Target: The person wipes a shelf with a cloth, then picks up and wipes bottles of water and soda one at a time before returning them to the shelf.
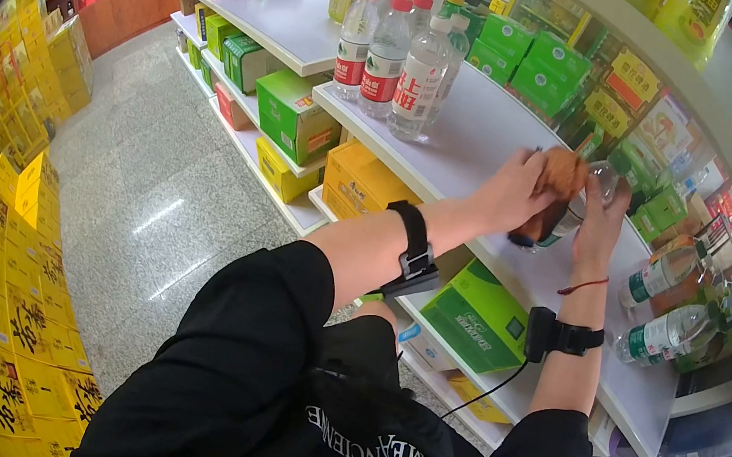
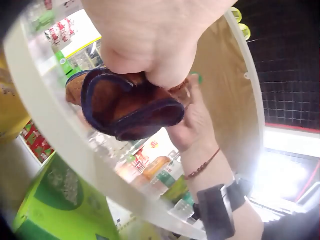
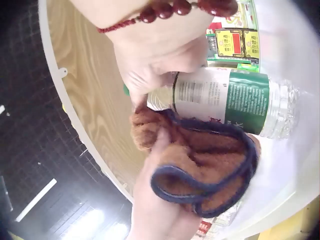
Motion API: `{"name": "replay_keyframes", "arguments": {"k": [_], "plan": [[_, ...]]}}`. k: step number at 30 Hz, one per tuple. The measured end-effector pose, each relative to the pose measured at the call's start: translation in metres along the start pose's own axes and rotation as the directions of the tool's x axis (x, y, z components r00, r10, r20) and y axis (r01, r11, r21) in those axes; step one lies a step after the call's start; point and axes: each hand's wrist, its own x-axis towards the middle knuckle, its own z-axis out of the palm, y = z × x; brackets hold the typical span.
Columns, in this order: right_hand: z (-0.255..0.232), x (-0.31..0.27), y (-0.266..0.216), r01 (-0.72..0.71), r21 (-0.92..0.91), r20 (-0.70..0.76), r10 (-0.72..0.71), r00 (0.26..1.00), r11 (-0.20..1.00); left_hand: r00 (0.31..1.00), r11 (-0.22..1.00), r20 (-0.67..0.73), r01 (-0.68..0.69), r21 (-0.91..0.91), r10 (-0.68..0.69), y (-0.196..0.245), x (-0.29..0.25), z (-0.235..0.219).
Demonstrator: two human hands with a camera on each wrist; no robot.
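Note:
My left hand (image 1: 520,195) grips a brown cloth (image 1: 564,174) with dark blue edging. In the right wrist view the bunched cloth (image 3: 210,160) hangs in folds beside a clear plastic bottle (image 3: 215,97) with a white and green label. My right hand (image 1: 605,219) holds that bottle near its neck end, and the cloth lies against this end at my left fingers. From the left wrist view, the cloth (image 2: 125,107) covers most of the bottle; a bit of green cap (image 2: 200,78) shows beyond it. Both hands are over the white shelf (image 1: 467,163).
Several red-capped water bottles (image 1: 384,64) stand on the shelf to the left. Two green-labelled bottles (image 1: 667,336) are to the right, close to the shelf's end. Green boxes (image 1: 476,318) sit on the lower shelf. Stacked yellow cartons (image 1: 10,297) line the aisle's left side.

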Motion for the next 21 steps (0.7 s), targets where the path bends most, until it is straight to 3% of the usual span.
{"name": "replay_keyframes", "arguments": {"k": [3,5,6,7,11,13,15,17,21], "plan": [[0.002,0.002,0.001,-0.018,0.076,-0.035,0.021,0.999,0.997,0.993,0.989,-0.103,-0.071,-0.127,0.058,0.030,0.022,-0.016],[0.002,0.002,0.000,-0.007,0.140,-0.044,0.013,0.999,0.990,0.951,0.961,-0.260,-0.216,-0.173,0.167,0.039,0.035,-0.018],[0.002,0.001,-0.001,-0.096,0.303,0.000,0.101,0.995,0.948,0.951,0.961,-0.261,-0.217,-0.172,0.168,0.040,0.036,-0.018],[0.002,0.001,-0.001,-0.186,0.453,0.058,0.180,0.982,0.872,0.956,0.968,-0.235,-0.211,-0.138,0.175,0.041,0.036,-0.018],[0.001,0.004,0.005,-0.175,0.453,0.068,0.162,0.984,0.874,0.974,0.981,-0.166,-0.172,-0.091,0.155,0.030,0.017,-0.014],[0.001,0.004,0.002,-0.128,0.333,0.061,0.114,0.992,0.934,0.984,0.989,-0.123,-0.140,-0.053,0.133,0.013,0.001,-0.008],[-0.002,0.003,0.007,-0.150,0.392,0.084,0.127,0.988,0.908,0.991,0.994,-0.082,-0.111,-0.016,0.109,-0.005,-0.020,-0.003],[-0.004,0.002,0.010,-0.169,0.448,0.105,0.136,0.985,0.878,0.995,0.993,0.098,-0.015,0.121,0.003,-0.017,-0.041,-0.001],[-0.006,0.002,0.012,-0.186,0.464,0.116,0.149,0.982,0.866,0.992,0.986,0.092,-0.099,0.137,0.087,-0.024,-0.043,0.002]]}}
